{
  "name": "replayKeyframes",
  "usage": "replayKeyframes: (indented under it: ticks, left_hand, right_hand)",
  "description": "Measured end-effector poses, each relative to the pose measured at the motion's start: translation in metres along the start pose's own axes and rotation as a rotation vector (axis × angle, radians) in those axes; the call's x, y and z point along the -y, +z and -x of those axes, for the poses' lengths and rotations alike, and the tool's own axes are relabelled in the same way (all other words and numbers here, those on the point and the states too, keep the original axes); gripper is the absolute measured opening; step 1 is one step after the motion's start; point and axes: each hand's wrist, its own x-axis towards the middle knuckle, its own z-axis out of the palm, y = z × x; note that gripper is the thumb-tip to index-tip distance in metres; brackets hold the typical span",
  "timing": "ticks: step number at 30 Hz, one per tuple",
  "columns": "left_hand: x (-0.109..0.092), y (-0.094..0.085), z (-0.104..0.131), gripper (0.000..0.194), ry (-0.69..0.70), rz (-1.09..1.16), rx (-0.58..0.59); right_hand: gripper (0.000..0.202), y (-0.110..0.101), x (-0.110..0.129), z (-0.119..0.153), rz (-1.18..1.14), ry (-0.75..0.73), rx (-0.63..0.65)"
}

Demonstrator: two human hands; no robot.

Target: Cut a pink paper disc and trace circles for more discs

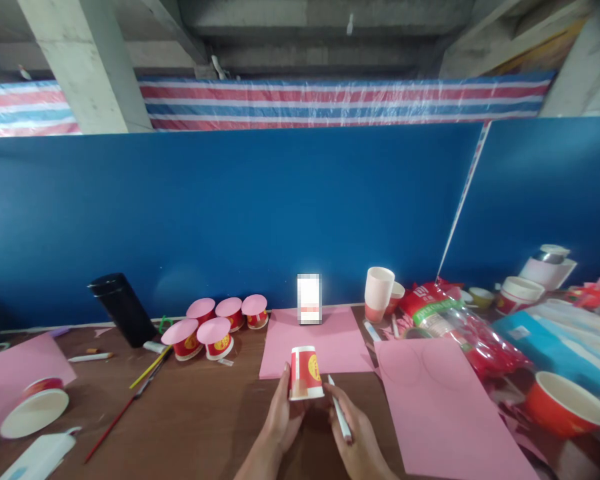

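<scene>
Cup (pixel 301 375), red with yellow emblem (pixel 313 367), gripped by left hand (pixel 281 408); right hand (pixel 356 427) clasps pen (pixel 339 412).

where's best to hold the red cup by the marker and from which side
Probably hold the red cup around its side wall from the left, where the left grip touches it: the wall narrows upward, and the right grip holds a white marker.

Left hand (pixel 283 415) and right hand (pixel 359 427) are bare — forearms (pixel 261 455) too.
</scene>
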Motion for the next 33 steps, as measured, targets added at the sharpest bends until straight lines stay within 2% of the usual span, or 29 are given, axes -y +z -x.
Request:
replayKeyframes:
  ticks: [7, 16, 25, 33]
  left_hand:
    - [0.0002, -0.0018, -0.0016, 0.046, 0.0, 0.018, -0.026]
    - [-0.0004, 0.0011, 0.0001, 0.042, 0.003, -0.027, -0.016]
    - [-0.0011, 0.0041, 0.0004, 0.037, -0.011, -0.001, -0.027]
    - [-0.0024, 0.0045, 0.0003, 0.04, -0.023, -0.027, -0.029]
  right_hand:
    - [0.039, 0.0012, -0.002, 0.0005, 0.041, 0.025, 0.025]
    - [0.041, 0.0006, -0.0006, 0.0002, 0.005, -0.03, -0.006]
    - [0.038, 0.0005, 0.0004, -0.0002, -0.009, 0.029, 0.039]
    - [0.038, 0.0011, 0.0001, 0.0003, -0.017, 0.025, 0.01]
